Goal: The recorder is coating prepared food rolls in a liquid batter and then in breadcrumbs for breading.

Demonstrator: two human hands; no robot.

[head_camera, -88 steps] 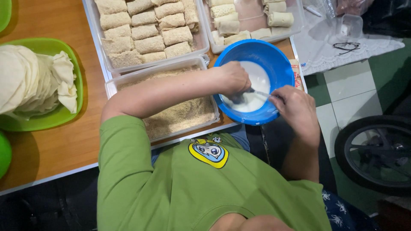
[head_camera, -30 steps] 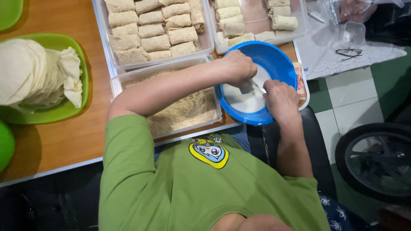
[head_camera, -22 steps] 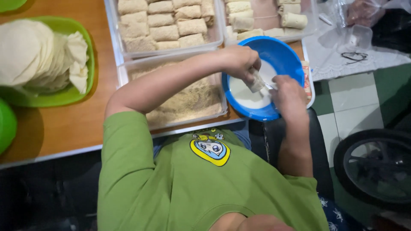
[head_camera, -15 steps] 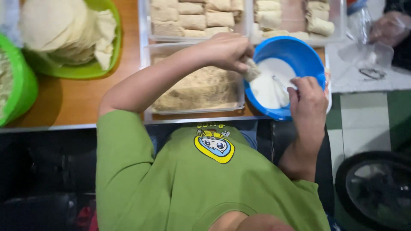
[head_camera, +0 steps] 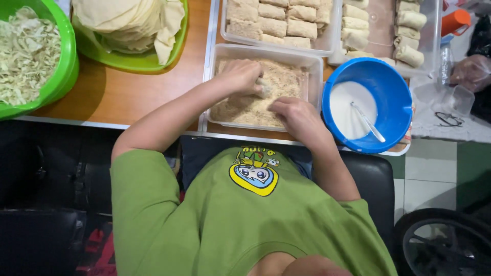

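Note:
My left hand (head_camera: 240, 75) reaches into a clear container of breadcrumbs (head_camera: 266, 53) and is closed around a pale battered roll (head_camera: 264, 89) lying on the crumbs. My right hand (head_camera: 299, 115) rests on the crumbs just right of the roll, fingers bent downward, with nothing visibly in it. To the right stands a blue bowl (head_camera: 394, 92) of white batter with a spoon (head_camera: 369, 122) lying in it.
Behind are a clear tray of breaded rolls (head_camera: 279, 20) and a tray of plain rolls (head_camera: 404, 20). A green plate of stacked wrappers (head_camera: 128, 25) and a green bowl of shredded cabbage (head_camera: 30, 51) sit left. Another person's gloved hand (head_camera: 470, 71) is far right.
Both hands left the blue bowl and moved left into the breadcrumb container, the left one carrying the roll. The spoon stays in the bowl. The view has shifted left.

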